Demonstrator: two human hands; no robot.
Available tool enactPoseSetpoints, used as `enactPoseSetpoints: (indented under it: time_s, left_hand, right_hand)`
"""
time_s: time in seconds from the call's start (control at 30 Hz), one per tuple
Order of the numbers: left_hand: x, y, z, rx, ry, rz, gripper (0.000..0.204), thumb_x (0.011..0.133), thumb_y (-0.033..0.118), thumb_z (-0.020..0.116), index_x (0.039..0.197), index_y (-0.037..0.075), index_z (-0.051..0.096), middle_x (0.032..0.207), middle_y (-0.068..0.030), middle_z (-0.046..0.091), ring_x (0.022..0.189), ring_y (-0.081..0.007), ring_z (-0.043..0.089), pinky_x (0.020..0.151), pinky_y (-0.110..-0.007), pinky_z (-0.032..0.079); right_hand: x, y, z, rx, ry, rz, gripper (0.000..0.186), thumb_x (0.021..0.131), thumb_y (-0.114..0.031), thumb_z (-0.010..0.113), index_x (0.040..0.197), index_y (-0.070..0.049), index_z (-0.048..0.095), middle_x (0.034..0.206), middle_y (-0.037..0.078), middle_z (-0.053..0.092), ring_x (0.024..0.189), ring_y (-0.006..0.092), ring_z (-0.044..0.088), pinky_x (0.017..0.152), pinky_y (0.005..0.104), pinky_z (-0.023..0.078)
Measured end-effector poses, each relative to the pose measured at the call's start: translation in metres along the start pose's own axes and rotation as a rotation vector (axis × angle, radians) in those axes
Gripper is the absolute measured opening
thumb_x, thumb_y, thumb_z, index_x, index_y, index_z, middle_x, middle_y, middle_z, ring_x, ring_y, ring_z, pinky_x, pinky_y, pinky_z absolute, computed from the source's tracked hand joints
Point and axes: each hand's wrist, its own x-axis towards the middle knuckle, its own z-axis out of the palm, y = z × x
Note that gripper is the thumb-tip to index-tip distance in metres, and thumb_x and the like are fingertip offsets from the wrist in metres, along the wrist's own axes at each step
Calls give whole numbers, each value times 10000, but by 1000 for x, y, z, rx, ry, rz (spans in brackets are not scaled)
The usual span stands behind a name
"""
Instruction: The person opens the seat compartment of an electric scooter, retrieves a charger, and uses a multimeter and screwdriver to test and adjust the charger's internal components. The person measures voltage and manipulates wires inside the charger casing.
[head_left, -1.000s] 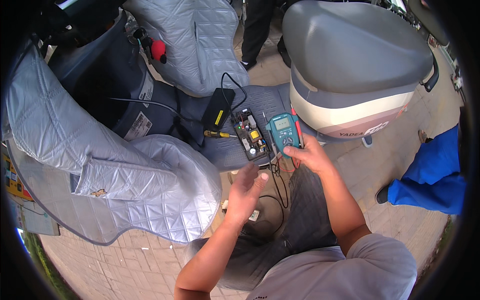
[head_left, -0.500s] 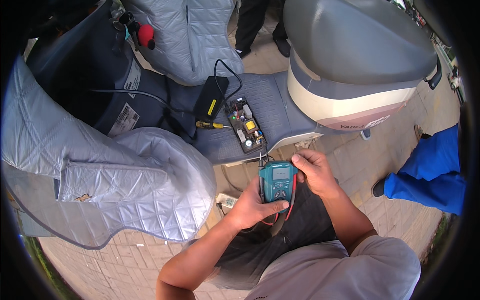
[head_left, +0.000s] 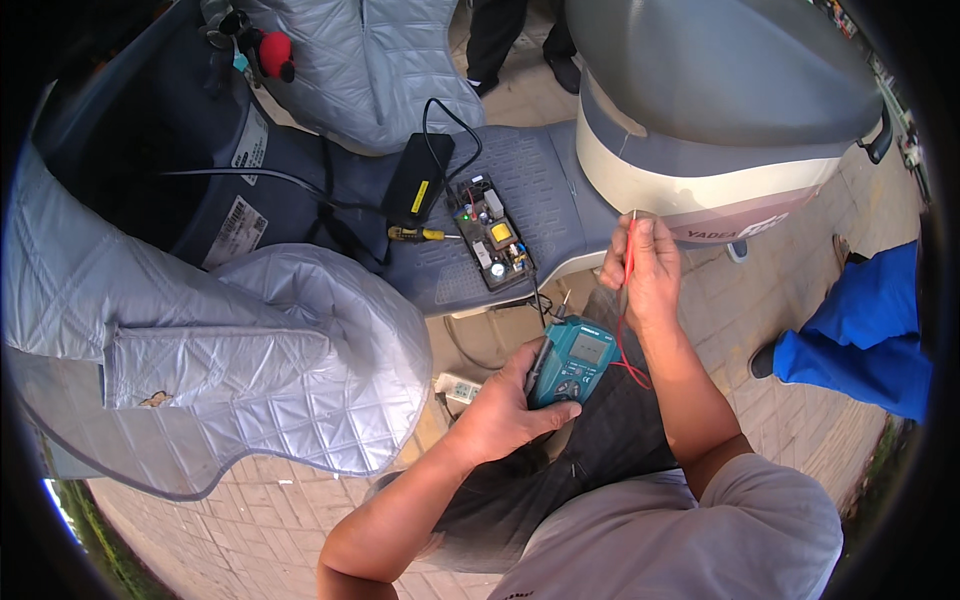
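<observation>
In my left hand (head_left: 508, 405) is a teal multimeter (head_left: 575, 362), tilted, with its screen facing up. A black test probe (head_left: 539, 362) lies along the meter's left side, its metal tip poking out past the top. My right hand (head_left: 645, 270) is closed round a red test probe (head_left: 629, 257), tip upward, and its red lead loops back to the meter. Beyond both hands, an opened charger (head_left: 492, 235) rests on the scooter's footboard, with its circuit board exposed and a small green light showing. A yellow-handled screwdriver (head_left: 416, 234) lies beside it, next to a black charger cover (head_left: 418, 180).
The scooter footboard (head_left: 540, 170) runs between its front and the grey seat (head_left: 720, 80). Quilted silver covers (head_left: 350, 400) hang at left. Below the footboard sits a white power strip (head_left: 459, 388). A person in blue trousers (head_left: 860, 340) is at right; another person's dark trousers (head_left: 493, 40) show behind.
My right hand has drawn the red probe off the meter's side and raised it up and to the right. The meter has tilted clockwise in my left hand.
</observation>
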Motion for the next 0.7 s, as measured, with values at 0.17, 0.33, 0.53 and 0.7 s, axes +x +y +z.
enactPoseSetpoints:
  time_s: [0.17, 0.33, 0.53, 0.7]
  left_hand:
    - [-7, 18, -6, -116, 25, -64, 721, 810, 116, 791, 1384, -30, 381, 992, -82, 619, 794, -95, 588, 731, -262, 518]
    - [-5, 17, -12, -66, -36, -128, 739, 802, 130, 801, 1385, -44, 380, 1050, -109, 621, 906, -134, 597, 830, -286, 504]
    - [-2, 9, -10, -22, -112, -91, 844, 801, 125, 800, 1454, -37, 290, 1218, -149, 589, 1096, -177, 567, 951, -307, 454]
    - [-4, 16, -5, -55, -190, -183, 1024, 792, 11, 788, 1546, 16, 94, 1441, -169, 425, 1257, -188, 452, 1029, -309, 390]
  right_hand:
    - [-7, 6, -16, -38, -436, 412, 275, 931, -272, 675, 1014, -11, 655, 731, -25, 546, 585, 64, 466, 532, 228, 388]
    - [-15, -2, -4, -186, -617, 464, 259, 887, -226, 726, 971, 16, 686, 915, 47, 679, 844, 107, 597, 772, 244, 464]
    - [-9, 4, -13, -225, -637, 418, 234, 895, -218, 713, 938, 10, 681, 807, 18, 626, 707, 79, 545, 638, 243, 429]
    - [10, 6, -28, 63, -39, 403, 209, 963, -212, 615, 947, -4, 593, 668, -21, 446, 516, 75, 396, 473, 248, 327]
